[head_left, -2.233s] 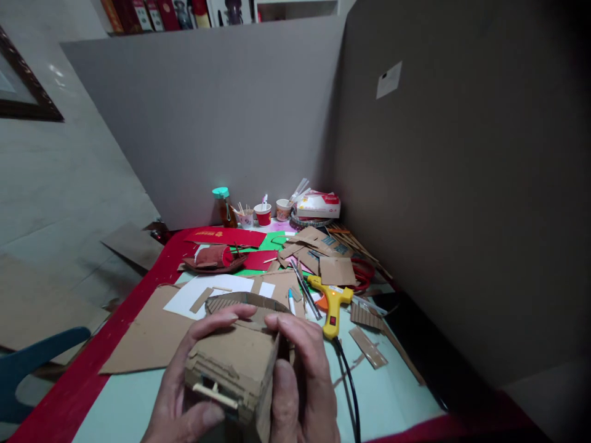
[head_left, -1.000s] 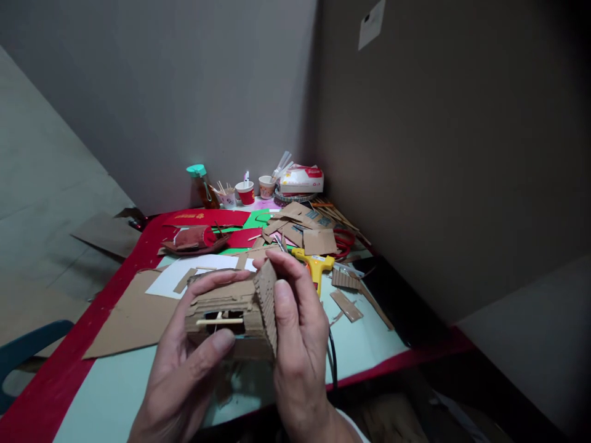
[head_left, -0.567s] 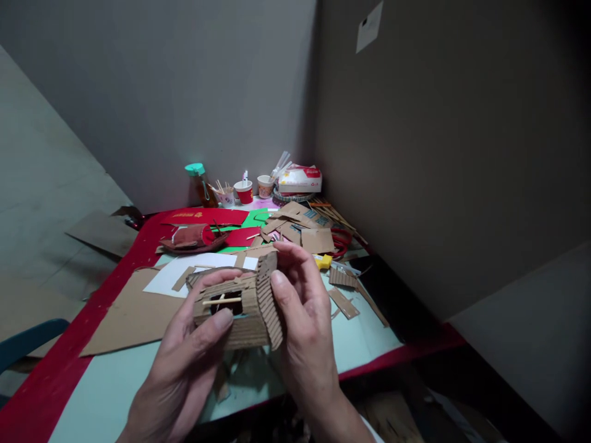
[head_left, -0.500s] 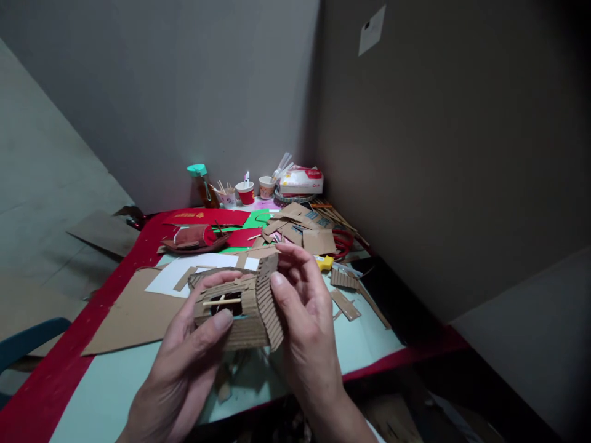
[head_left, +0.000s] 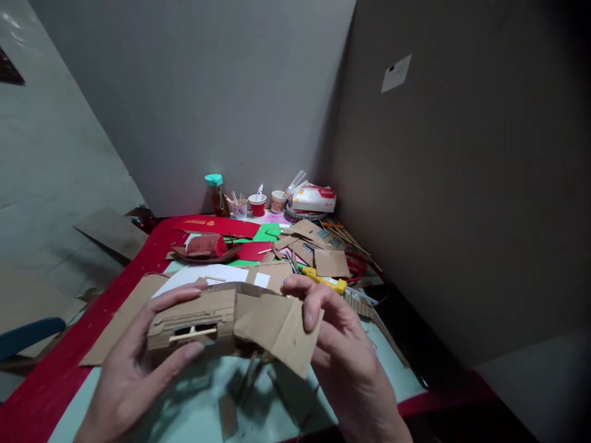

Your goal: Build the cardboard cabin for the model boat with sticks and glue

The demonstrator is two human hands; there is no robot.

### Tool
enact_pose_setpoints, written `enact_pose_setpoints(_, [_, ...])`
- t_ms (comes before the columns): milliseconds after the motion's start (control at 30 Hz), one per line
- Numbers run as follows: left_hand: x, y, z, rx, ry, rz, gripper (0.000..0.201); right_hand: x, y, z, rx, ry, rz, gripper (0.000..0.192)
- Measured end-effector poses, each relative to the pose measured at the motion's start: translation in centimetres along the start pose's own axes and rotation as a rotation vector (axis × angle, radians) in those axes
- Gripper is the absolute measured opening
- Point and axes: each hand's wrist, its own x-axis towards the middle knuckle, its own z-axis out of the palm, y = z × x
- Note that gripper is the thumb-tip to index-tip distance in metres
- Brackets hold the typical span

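Both my hands hold a small cardboard house model (head_left: pixel 217 320) above the near part of the table. My left hand (head_left: pixel 133 375) grips its left end, thumb under a window opening crossed by a thin wooden stick. My right hand (head_left: pixel 346 351) grips the right side, where a flat cardboard panel (head_left: pixel 281 329) juts out toward me. Thin sticks hang below the model.
On the table (head_left: pixel 50 387), red-edged with a pale green mat, lie a large cardboard sheet (head_left: pixel 124 314), white paper, a red boat model (head_left: pixel 203 247), cardboard scraps (head_left: pixel 318 246) and a yellow glue gun (head_left: pixel 325 282). Cups, a bottle (head_left: pixel 215 194) and a tissue pack stand at the back. Grey partitions enclose the back and right.
The model has been turned in my hands, so a flat cardboard panel now faces me instead of the ribbed end. My hands have spread wider apart. The view has shifted left.
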Motion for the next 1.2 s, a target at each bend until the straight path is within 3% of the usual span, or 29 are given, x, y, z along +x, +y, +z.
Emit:
enact_pose_setpoints(100, [1.7,-2.8,-2.1,0.281,0.024,0.369,0.04,-0.2,0.0,-0.6,-0.194,-0.083,-0.087,0.011])
enact_pose_setpoints(200, [3.1,-4.6,-3.5,0.38,-0.004,0.451,0.044,-0.6,-0.1,-0.7,-0.421,-0.06,-0.143,0.017])
enact_pose_setpoints(367, [3.8,-5.5,-5.0,0.367,0.007,0.38,0.039,-1.6,-0.5,-0.6,-0.752,-0.024,-0.159,0.017])
enact_pose_setpoints(500, [3.8,-6.2,-5.5,0.364,-0.014,0.314,0.04,-1.5,-0.5,-0.4,-0.831,-0.038,-0.143,0.024])
enact_pose_setpoints(633, [3.8,-6.8,-5.4,0.376,-0.009,0.269,0.043,-0.9,0.2,-0.1,-0.914,-0.08,-0.063,0.015])
enact_pose_setpoints(800, [3.7,-7.4,-5.7,0.388,-0.024,0.215,0.051,-0.7,1.4,-0.2,-0.898,-0.055,0.05,0.011])
enact_pose_setpoints(1200, [2.3,-8.7,-7.4,0.405,-0.024,0.149,0.066,-0.8,2.4,-0.6,-0.816,-0.044,0.082,0.021])
